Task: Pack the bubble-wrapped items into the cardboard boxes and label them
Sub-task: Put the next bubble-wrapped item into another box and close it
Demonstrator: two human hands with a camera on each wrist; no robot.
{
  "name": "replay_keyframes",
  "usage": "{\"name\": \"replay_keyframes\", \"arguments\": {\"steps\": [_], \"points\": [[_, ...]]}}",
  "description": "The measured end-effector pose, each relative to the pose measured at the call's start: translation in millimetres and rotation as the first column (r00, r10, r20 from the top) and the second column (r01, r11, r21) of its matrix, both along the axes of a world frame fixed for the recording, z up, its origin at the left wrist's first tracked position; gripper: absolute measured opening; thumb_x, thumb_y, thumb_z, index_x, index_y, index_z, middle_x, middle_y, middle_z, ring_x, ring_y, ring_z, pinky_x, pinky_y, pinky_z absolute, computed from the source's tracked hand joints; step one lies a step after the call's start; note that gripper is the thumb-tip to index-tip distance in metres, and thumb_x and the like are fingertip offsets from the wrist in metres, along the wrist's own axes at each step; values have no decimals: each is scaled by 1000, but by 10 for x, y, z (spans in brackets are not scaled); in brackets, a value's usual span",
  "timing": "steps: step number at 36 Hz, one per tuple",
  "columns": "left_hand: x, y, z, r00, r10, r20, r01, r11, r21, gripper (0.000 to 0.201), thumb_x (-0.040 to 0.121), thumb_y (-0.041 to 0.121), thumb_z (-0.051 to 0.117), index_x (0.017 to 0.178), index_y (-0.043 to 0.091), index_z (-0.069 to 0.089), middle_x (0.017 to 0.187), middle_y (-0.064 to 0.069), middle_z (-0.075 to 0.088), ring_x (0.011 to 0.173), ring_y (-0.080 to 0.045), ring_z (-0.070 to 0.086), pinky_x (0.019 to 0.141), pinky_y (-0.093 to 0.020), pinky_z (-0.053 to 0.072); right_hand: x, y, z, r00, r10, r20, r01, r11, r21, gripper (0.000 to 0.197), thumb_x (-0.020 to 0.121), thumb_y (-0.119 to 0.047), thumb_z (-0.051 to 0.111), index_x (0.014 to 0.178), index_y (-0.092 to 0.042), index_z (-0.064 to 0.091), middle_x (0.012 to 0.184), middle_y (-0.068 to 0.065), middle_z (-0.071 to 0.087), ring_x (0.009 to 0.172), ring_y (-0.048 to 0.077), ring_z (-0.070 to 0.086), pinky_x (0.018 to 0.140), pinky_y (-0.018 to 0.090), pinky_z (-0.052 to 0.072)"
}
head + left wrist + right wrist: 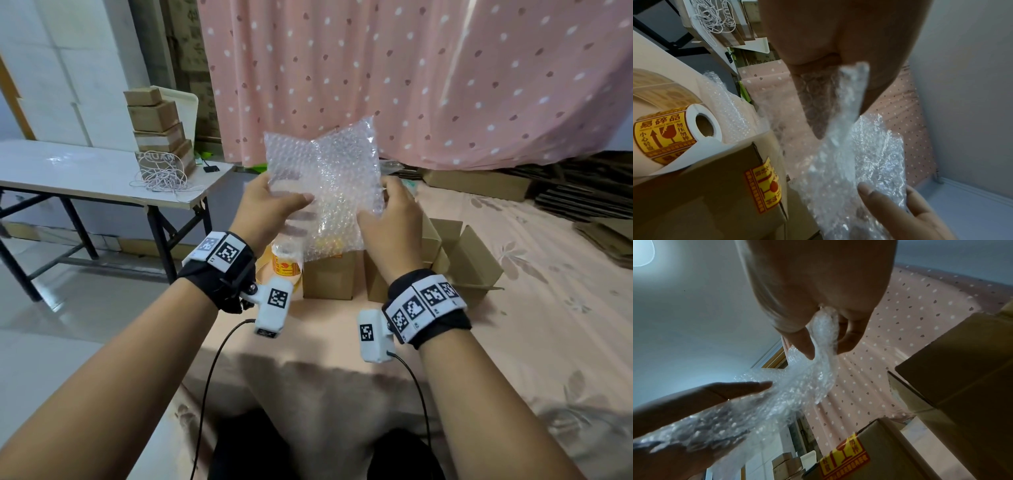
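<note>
Both hands hold a sheet of clear bubble wrap (325,171) up in the air above the boxes. My left hand (294,205) grips its left side, thumb in front and fingers behind. At the right edge my right hand (383,202) pinches it. Something yellowish (329,244) shows through the wrap's lower part. Below stands a closed cardboard box (329,277) bearing a yellow fragile sticker (764,183). Open boxes (469,263) stand to its right. In the wrist views the left hand (838,100) and the right hand (824,337) each pinch the bubble wrap (859,162).
A roll of yellow fragile labels (286,265) sits left of the closed box on the pink floral sheet (548,308). A white folding table (68,171) at the left carries stacked boxes (157,123) and a coil of cord (161,174). Flattened cardboard (582,192) lies at the far right.
</note>
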State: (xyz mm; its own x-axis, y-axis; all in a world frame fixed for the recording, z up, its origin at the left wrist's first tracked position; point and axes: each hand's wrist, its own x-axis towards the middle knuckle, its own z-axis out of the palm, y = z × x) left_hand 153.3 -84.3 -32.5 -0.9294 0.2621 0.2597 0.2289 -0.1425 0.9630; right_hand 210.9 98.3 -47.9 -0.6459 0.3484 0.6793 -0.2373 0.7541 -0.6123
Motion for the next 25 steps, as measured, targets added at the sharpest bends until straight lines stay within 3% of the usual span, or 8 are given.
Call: {"name": "replay_keyframes", "arguments": {"steps": [4, 7, 10, 13, 18, 21, 22, 25], "points": [[-23, -13, -7, 1000, -18, -22, 18, 1000, 1, 40, 93, 9, 67, 130, 12, 53, 110, -15, 73, 87, -37, 73, 62, -46, 61, -6, -5, 8, 991, 117, 72, -110, 989, -95, 62, 77, -8, 69, 131, -29, 47, 114, -4, 62, 99, 14, 61, 86, 33, 55], [-27, -7, 22, 998, -52, -28, 52, 998, 20, 39, 96, 12, 63, 134, 16, 51, 114, -11, 73, 91, -38, 73, 66, -49, 61, 1, 6, 6, 966, 232, 111, -201, 951, -236, 79, 77, -1, 69, 142, -32, 38, 119, -8, 61, 102, 9, 62, 82, 17, 53], [-41, -13, 47, 999, -52, -5, 52, 996, 74, 41, 97, 11, 62, 136, 8, 49, 115, -11, 72, 93, -41, 71, 60, -45, 61, 22, 31, 13, 982, 174, 69, -145, 942, -304, 76, 78, 3, 69, 142, -26, 40, 104, -19, 55, 88, -4, 57, 63, -2, 41], [-66, 11, 69, 999, -32, 17, 30, 993, 110, 39, 96, 7, 62, 133, 5, 52, 114, -13, 72, 92, -42, 72, 65, -53, 61, 54, 57, 32, 995, 104, 4, -97, 940, -327, 57, 80, -1, 69, 129, -24, 51, 96, -22, 57, 80, -12, 57, 58, 0, 42], [-93, 57, 47, 998, 22, 58, -32, 982, 185, 33, 89, 2, 67, 120, -8, 59, 116, -24, 67, 106, -37, 68, 82, -54, 59, 45, 23, 33, 996, 28, -86, -43, 983, -179, 39, 81, -2, 64, 111, -26, 63, 83, -24, 60, 74, -10, 58, 61, 5, 43], [-94, 76, 17, 995, 1, 101, -23, 976, 216, 40, 87, 3, 69, 123, -9, 56, 118, -29, 64, 100, -38, 70, 78, -54, 59, 22, -21, 7, 988, -50, -147, 48, 999, -18, 47, 79, -3, 61, 121, -25, 63, 101, -10, 63, 87, 8, 58, 77, 25, 52], [-93, 80, 8, 993, 10, 115, -35, 975, 220, 40, 87, 2, 69, 123, -9, 55, 114, -28, 65, 95, -37, 70, 76, -52, 60, 4, -28, -10, 981, -61, -185, 70, 997, 44, 53, 78, 0, 61, 126, -23, 62, 107, -5, 61, 93, 13, 57, 82, 25, 50], [-85, 93, -12, 991, 40, 124, -66, 975, 213, 37, 89, 1, 66, 123, -9, 56, 101, -18, 66, 83, -29, 69, 70, -45, 60, -19, -52, -38, 972, -8, -236, 55, 979, 197, 69, 73, 11, 62, 135, -18, 57, 124, 2, 55, 112, 16, 53, 95, 10, 38]]}}
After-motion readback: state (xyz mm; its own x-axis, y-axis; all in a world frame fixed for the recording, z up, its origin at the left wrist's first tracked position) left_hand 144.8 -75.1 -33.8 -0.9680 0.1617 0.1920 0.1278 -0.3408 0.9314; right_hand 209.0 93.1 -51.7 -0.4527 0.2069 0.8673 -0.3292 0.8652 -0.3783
